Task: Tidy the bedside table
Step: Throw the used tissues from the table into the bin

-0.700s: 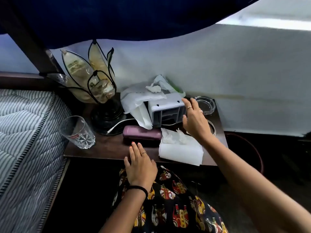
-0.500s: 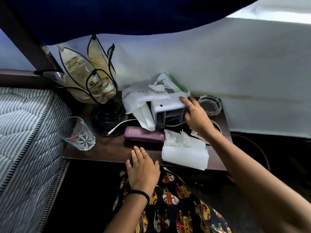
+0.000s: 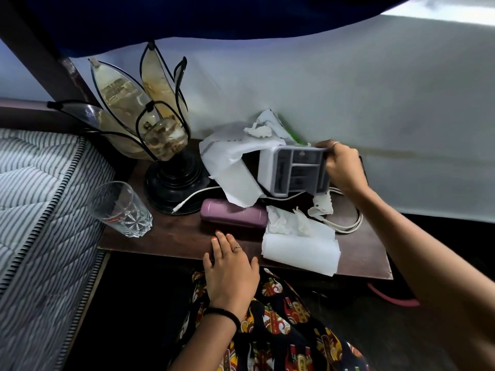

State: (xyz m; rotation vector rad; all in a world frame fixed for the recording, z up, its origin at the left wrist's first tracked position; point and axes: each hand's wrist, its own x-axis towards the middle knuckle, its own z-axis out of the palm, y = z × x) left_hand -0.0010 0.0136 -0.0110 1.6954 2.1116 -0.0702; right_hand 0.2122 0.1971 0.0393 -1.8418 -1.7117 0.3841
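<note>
Here, step in hand: lifting the small white device (image 3: 296,170) off the bedside table (image 3: 171,239), judged an early move since much clutter remains.
Right hand (image 3: 341,167): fingers curled over the device's right end, thumb below, clamping it.
Left hand (image 3: 230,274): lies flat on the table's front edge, fingers straight and slightly spread, holding nothing.
Device position: at the back of the table near the wall, apparently raised and tipped, beside the crumpled white paper (image 3: 233,162).
Device facing: its gridded grey face turns toward the camera; its long axis runs roughly left to right.
Cable (image 3: 345,226): loops on the table under the device; whether it is attached I cannot tell.
Next move: probably needs the cable kept free of the tissues (image 3: 297,239) and purple case (image 3: 233,216).
Also present: petal lamp (image 3: 150,129), drinking glass (image 3: 117,210).
</note>
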